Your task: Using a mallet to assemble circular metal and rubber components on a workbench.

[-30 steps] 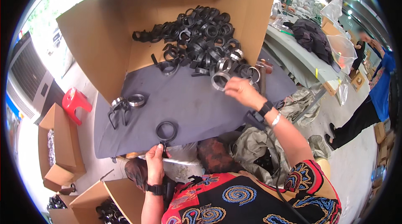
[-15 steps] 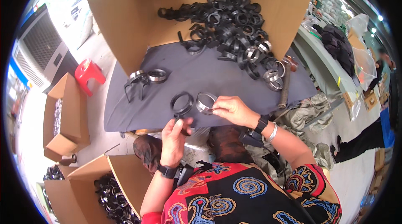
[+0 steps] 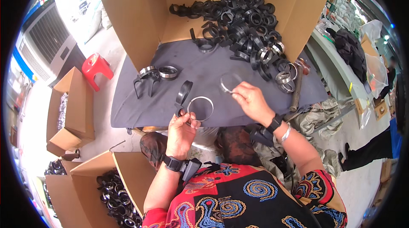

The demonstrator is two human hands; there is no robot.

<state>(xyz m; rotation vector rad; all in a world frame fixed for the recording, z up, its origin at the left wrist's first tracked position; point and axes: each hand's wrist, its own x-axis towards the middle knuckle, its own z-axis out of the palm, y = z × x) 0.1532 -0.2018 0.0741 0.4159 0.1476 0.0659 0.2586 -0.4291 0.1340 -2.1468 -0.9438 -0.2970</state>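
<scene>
My left hand (image 3: 181, 133) is closed at the near edge of the cloth-covered table. Its fingers pinch the tail of a black ring (image 3: 184, 92) and the lower side of a thin silver metal ring (image 3: 212, 109). The two rings stand side by side, tilted differently. To the right, my right hand (image 3: 255, 104) pinches another silver metal ring (image 3: 224, 86), partly smeared by motion, above the table. Farther left on the cloth lie a few black tailed rings with silver bands (image 3: 148, 71), the nearest loose pieces to my left hand.
A cardboard box (image 3: 132, 19) lies open toward me, with a heap of black rings (image 3: 245, 23) spilling out. Loose silver rings (image 3: 284, 79) lie beside a hammer-like tool (image 3: 296, 89) at right. An open box (image 3: 91, 174) of rings and a red stool (image 3: 97, 70) stand at left.
The black ring has turned nearly edge-on, and a silver ring now shows in my left hand. My right hand has moved right and up, away from the left, with a metal ring.
</scene>
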